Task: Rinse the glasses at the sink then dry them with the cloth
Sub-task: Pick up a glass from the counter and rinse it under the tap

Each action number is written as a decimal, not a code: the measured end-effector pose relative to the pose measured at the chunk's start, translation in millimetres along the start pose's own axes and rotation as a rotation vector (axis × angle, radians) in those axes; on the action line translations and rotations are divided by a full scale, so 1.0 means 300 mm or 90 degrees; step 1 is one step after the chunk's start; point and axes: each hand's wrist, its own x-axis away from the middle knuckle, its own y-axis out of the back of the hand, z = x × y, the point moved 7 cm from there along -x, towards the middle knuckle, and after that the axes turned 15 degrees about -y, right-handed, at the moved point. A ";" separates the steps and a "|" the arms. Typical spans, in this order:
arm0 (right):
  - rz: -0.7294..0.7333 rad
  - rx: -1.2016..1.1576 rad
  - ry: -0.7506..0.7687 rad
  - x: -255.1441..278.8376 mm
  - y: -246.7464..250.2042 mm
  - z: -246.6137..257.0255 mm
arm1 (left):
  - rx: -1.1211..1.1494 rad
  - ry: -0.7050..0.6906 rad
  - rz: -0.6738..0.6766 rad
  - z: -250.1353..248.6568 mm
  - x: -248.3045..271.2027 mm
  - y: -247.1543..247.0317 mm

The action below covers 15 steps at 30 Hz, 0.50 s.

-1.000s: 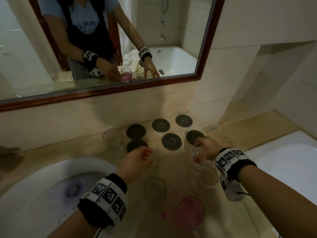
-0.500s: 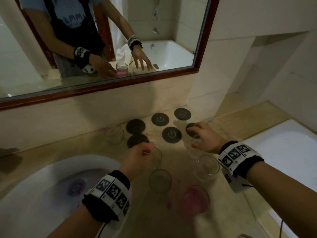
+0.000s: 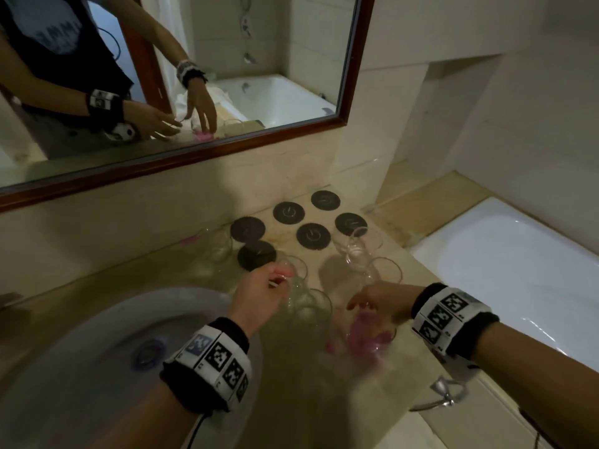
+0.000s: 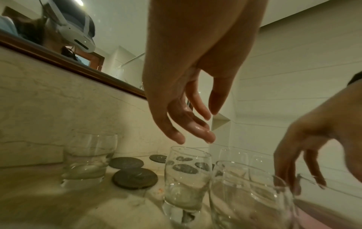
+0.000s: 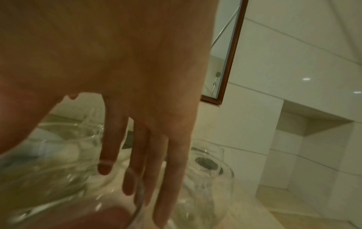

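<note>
While my right hand (image 3: pixel 377 304) grasps the pink glass (image 3: pixel 369 335) low in frame and my left hand (image 3: pixel 259 294) hangs released, I judge rinsing comes next

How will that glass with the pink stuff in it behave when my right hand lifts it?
Likely slippery: the pink glass looks wet, and so do the left hand's fingers. Probably fragile, being thin clear glass. Other glasses stand close beside it, so the right hand could knock them. A firm grip seems wise.

Dim, yellowish light — motion blur, wide-angle bending at edges.
</note>
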 end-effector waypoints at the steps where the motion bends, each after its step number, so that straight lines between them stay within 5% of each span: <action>1: 0.006 0.010 -0.015 0.005 -0.032 0.003 | 0.007 0.004 0.003 0.006 0.016 0.003; 8: -0.087 -0.051 -0.061 0.035 -0.067 0.015 | 0.056 0.010 0.004 0.055 0.112 0.077; 15: -0.091 -0.058 -0.063 0.167 0.158 0.093 | 0.062 0.006 -0.047 0.147 0.186 0.218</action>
